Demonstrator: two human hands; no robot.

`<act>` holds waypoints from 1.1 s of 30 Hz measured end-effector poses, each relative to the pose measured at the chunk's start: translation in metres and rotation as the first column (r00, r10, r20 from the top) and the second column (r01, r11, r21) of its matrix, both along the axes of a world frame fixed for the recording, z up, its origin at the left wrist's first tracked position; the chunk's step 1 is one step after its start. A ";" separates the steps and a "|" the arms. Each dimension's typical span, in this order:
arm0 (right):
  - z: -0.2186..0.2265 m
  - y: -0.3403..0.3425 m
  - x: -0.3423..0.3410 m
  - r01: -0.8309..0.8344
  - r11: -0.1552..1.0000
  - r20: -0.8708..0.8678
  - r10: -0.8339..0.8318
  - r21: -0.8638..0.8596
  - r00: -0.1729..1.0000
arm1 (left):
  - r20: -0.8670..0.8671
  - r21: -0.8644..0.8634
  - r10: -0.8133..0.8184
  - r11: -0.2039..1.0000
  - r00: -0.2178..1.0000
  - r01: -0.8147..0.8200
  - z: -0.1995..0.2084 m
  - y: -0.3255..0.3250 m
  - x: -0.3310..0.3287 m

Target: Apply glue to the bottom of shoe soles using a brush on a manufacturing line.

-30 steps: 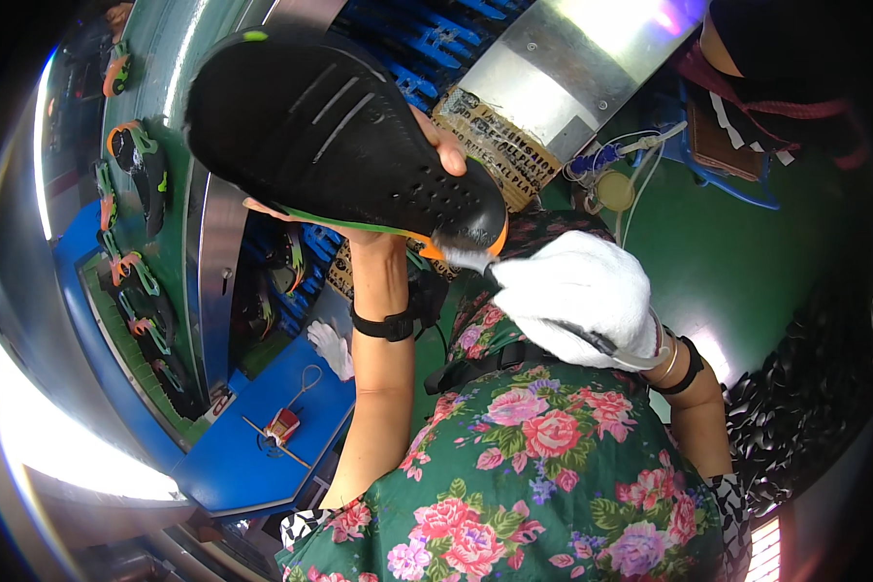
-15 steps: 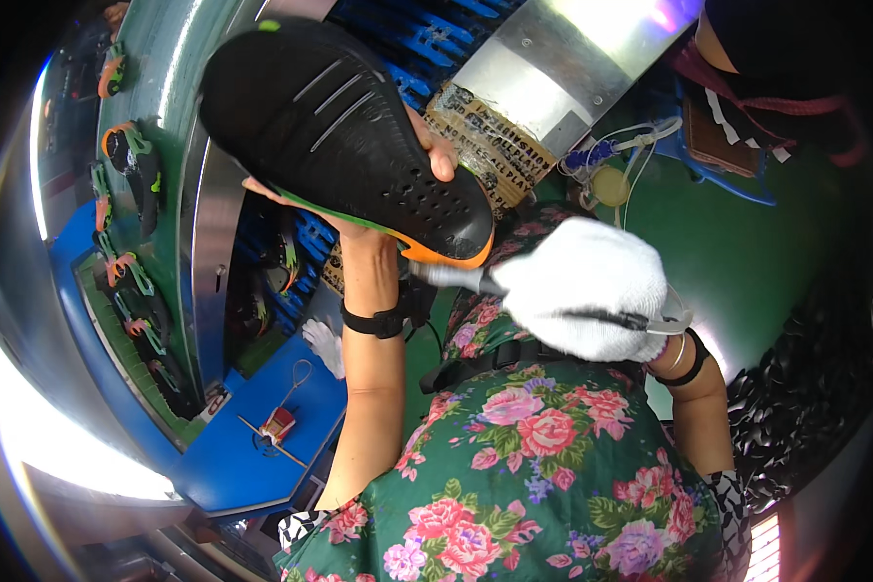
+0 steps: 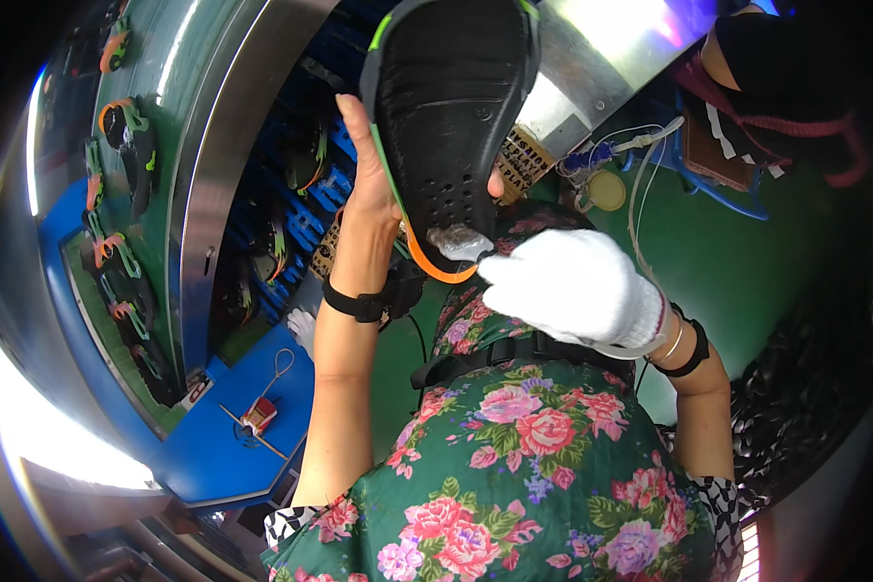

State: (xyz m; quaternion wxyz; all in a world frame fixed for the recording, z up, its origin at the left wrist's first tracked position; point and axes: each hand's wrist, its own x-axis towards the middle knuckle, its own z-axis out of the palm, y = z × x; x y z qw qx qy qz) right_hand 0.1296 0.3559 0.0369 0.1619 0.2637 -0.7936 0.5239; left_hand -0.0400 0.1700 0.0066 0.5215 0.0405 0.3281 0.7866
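Bare, my left hand (image 3: 371,179) grips a black shoe sole (image 3: 446,107) by its edges, thumb on the left rim and a fingertip showing at the right. Green runs along part of the sole's rim and orange curves round its lower end, near a patch of small holes. In a white knit glove, my right hand (image 3: 577,291) is closed on a brush (image 3: 461,242). The brush's pale, flattened bristles lie against the sole's lower end, just below the holes. Its handle is hidden inside the glove.
Black, orange and green shoe parts (image 3: 131,155) line a green conveyor belt (image 3: 179,73) at the left. A blue table (image 3: 213,461) bears a small red-labelled object (image 3: 259,415). Blue racks (image 3: 306,209) stand behind my left arm. Another person's arm (image 3: 723,58) is at upper right.
My left hand has swung the sole right and more upright. The brush has gone from beside the orange rim onto the sole's inner face at that end.
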 end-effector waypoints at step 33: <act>0.014 0.024 -0.029 0.085 0.895 0.440 0.132 -0.439 0.889 | 0.308 -0.114 -0.137 0.977 0.942 0.179 -0.011 0.000 -0.008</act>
